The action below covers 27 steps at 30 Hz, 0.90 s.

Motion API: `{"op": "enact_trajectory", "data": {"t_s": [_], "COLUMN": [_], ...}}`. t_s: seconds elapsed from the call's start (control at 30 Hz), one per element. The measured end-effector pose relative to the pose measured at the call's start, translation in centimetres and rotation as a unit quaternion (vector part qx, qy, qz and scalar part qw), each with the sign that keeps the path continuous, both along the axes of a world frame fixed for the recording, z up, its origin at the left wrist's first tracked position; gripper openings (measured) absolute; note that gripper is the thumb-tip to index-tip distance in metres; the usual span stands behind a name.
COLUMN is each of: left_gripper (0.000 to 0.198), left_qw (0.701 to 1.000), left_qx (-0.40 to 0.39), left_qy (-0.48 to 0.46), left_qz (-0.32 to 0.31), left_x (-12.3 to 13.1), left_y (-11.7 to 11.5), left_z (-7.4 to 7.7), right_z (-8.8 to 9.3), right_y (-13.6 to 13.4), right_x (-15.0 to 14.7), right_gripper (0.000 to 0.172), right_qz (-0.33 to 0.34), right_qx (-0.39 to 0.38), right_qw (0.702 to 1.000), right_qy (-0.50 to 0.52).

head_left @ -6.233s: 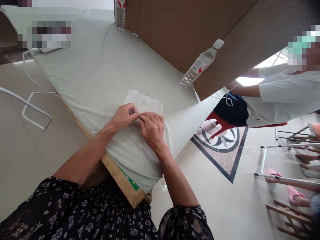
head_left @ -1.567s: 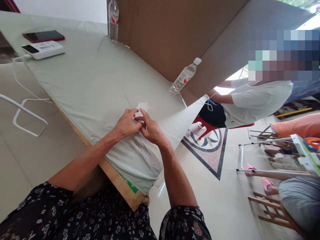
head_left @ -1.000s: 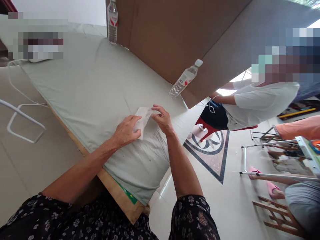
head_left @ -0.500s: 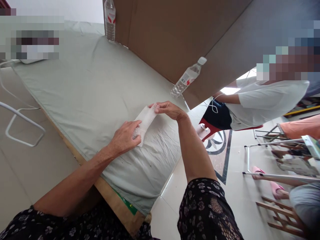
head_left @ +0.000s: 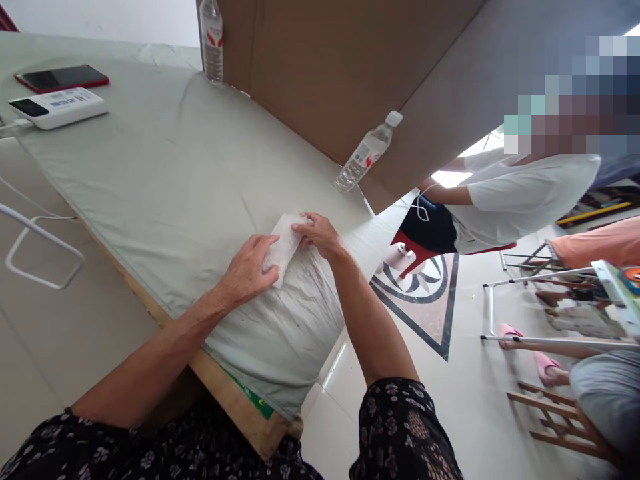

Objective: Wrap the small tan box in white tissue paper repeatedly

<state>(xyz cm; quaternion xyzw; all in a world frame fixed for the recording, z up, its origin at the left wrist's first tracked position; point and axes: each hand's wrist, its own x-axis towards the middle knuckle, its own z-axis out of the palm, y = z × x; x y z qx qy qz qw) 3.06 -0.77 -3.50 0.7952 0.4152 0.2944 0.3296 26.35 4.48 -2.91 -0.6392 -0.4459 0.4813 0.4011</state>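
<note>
A small translucent white packet (head_left: 287,248) is held just over the pale green cloth (head_left: 165,173) on the table. My left hand (head_left: 250,267) grips its lower left end between thumb and fingers. At the upper right end, my right hand (head_left: 317,233) pinches it with thumb and fingers. What is inside the packet cannot be made out. Beyond my hands, a clear bottle (head_left: 367,153) with a white cap leans tilted by the brown cardboard panel (head_left: 320,73).
A second bottle (head_left: 213,43) stands at the panel's left edge. A phone (head_left: 63,78) and a white device (head_left: 63,108) with a cable lie at the far left. Behind the panel sits a person in a white shirt (head_left: 535,197). Wooden stool (head_left: 560,423) at right.
My right hand has moved left and slightly down, closer to my left hand. The packet looks shorter and more bunched up. The view has shifted a little, and the phone now shows.
</note>
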Motion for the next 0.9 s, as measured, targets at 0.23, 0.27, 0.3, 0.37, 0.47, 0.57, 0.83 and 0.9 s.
{"op": "enact_trajectory", "data": {"t_s": [0.23, 0.27, 0.3, 0.37, 0.47, 0.57, 0.83, 0.9], "left_gripper": [0.058, 0.057, 0.055, 0.053, 0.053, 0.055, 0.047, 0.041], "left_qw": [1.000, 1.000, 1.000, 0.999, 0.998, 0.997, 0.993, 0.990], "left_qx": [0.013, 0.016, 0.020, 0.033, 0.050, 0.063, 0.106, 0.129], "left_qy": [-0.014, -0.008, 0.000, 0.016, 0.034, 0.037, 0.049, 0.056], "left_qz": [-0.020, -0.015, -0.010, 0.002, 0.013, 0.012, -0.015, -0.025], "left_x": [-0.2, -0.2, -0.1, 0.0, 0.1, 0.1, 0.1, 0.1], "left_y": [-0.3, -0.3, -0.4, -0.5, -0.5, -0.4, -0.6, -0.6], "left_z": [-0.1, -0.1, -0.1, -0.2, -0.5, -0.8, -0.8, -0.8], "right_z": [-1.9, -2.0, -2.1, -2.3, -2.3, -2.4, -3.1, -3.3], "right_y": [1.6, 1.5, 1.3, 0.7, -0.6, -1.7, -1.8, -1.7], "right_x": [-3.1, -3.4, -3.5, -3.4, -2.7, -2.6, -5.2, -5.3], "right_gripper": [0.068, 0.071, 0.074, 0.080, 0.088, 0.095, 0.078, 0.076], "right_qz": [-0.029, -0.040, -0.051, -0.065, -0.058, -0.032, -0.041, -0.057], "right_qx": [0.065, 0.066, 0.065, 0.061, 0.046, 0.039, 0.112, 0.119], "right_qw": [0.997, 0.997, 0.997, 0.996, 0.997, 0.997, 0.992, 0.990], "right_qy": [-0.005, -0.005, -0.007, -0.005, 0.024, 0.052, -0.039, -0.055]}}
